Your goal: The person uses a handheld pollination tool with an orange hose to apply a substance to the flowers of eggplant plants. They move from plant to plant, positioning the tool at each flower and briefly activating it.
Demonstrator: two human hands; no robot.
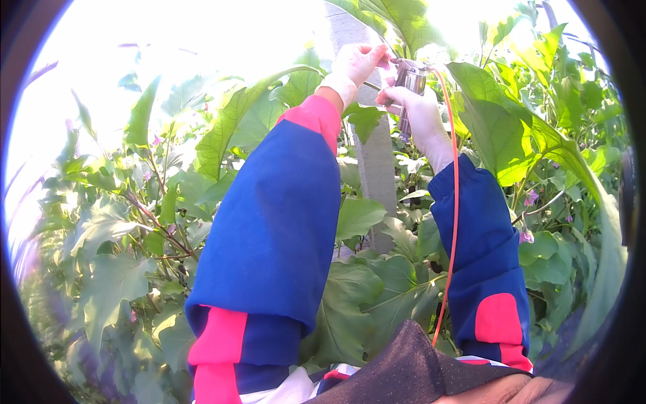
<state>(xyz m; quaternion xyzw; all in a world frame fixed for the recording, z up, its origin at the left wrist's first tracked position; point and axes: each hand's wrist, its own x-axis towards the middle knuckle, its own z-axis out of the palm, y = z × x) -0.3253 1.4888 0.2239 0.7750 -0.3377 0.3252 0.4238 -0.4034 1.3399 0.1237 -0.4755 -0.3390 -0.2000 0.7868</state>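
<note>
Both my hands wear thin pale gloves and are raised at the top of the view. My right hand [418, 113] is wrapped around a shiny metal handheld tool [413, 83] with a lever, its exact kind unclear. An orange-red hose [455, 202] runs from the tool's top down past my right sleeve. Just left of the tool's head, my left hand [357, 63] has thumb and fingers pinched together at a thin plant stem [391, 48]; bright light hides exactly what lies between the fingertips. Large green leaves [404, 20] rise above both hands.
A grey concrete post [376, 171] stands behind the hands. Dense eggplant plants with broad leaves [492, 116] and purple flowers [526, 236] surround it on both sides. A large leaf [232, 121] arches beside my left forearm. Dark cloth [404, 363] covers my front.
</note>
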